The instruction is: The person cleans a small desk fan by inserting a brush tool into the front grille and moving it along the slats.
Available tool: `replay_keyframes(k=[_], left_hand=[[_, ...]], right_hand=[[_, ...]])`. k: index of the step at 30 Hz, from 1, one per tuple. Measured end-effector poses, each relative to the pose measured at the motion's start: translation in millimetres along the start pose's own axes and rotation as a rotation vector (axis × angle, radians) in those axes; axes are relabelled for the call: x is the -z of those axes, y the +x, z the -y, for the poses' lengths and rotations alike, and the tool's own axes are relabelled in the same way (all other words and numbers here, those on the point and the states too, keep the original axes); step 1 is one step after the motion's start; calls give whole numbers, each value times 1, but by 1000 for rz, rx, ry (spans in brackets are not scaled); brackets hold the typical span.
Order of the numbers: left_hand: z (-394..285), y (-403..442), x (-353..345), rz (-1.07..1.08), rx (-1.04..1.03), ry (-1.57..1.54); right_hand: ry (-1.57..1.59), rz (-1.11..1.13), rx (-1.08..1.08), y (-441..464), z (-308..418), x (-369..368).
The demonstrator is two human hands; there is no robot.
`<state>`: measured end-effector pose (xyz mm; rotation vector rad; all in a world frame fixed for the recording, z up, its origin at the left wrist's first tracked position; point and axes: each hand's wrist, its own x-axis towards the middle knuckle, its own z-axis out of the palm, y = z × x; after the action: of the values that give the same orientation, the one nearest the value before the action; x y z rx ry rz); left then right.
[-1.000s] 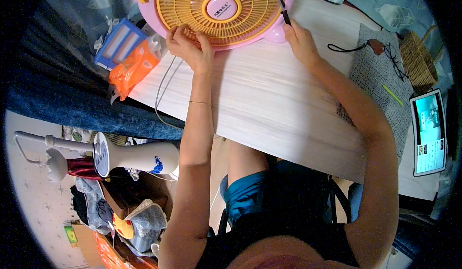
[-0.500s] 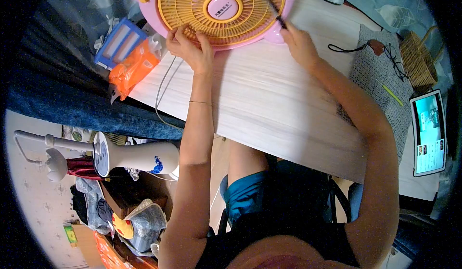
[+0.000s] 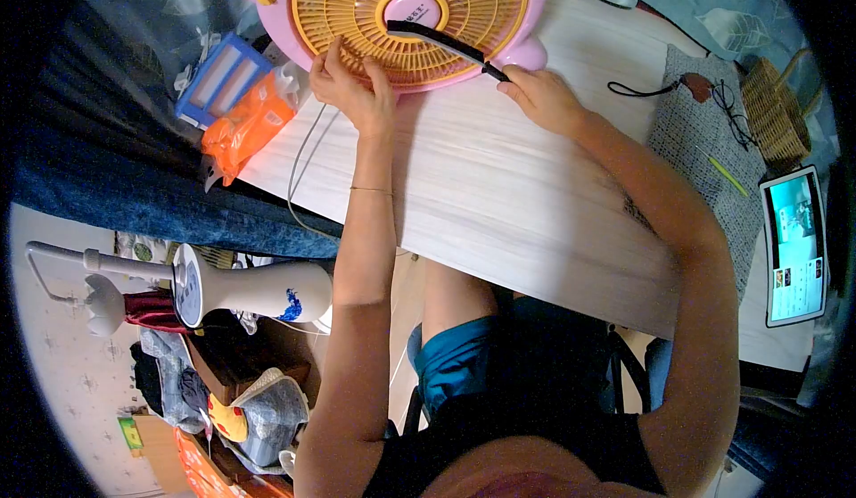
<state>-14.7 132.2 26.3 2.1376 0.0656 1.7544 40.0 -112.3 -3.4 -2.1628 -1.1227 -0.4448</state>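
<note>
A pink fan (image 3: 526, 52) with a round yellow grille (image 3: 348, 3) lies at the far side of the table, its upper part cut off by the frame. My left hand (image 3: 357, 95) grips the fan's near rim, its fingers bent over the edge onto the grille. In my right hand (image 3: 544, 98) is the handle of a long, narrow black brush (image 3: 441, 41). The brush's head reaches left across the grille to the fan's centre badge and partly covers its lettering. Whether the bristles touch the slats I cannot tell.
An orange packet (image 3: 245, 123) and a blue-framed box (image 3: 223, 83) sit left of the fan. A grey cable (image 3: 294, 172) hangs over the table edge. To the right are a grey woven mat (image 3: 687, 132), glasses (image 3: 736, 119), a wicker basket (image 3: 776, 115) and a lit tablet (image 3: 794, 248).
My right hand has turned and come slightly nearer, swinging the brush from the grille's upper right down to the centre badge. My left hand stays at the rim.
</note>
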Motion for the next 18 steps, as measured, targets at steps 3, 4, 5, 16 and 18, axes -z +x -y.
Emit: replay_keyframes(k=[3,4,5,16,18], left_hand=[[1,-2,-1,-27,-24,1],[2,-3,-2,-25,-16,-9],[3,-3,-2,-23,-7,-20],[-3,1,1,6,-4,-29],[-2,1,0,-14,-7,-33]], right_hand=[[86,-223,-41,2,-3,0],[116,-315,-70,4,-4,0],[163,-292,-145,5,-6,2],[68,-17,-28,0,-7,-5],[49,-86,-93,1,-1,0]])
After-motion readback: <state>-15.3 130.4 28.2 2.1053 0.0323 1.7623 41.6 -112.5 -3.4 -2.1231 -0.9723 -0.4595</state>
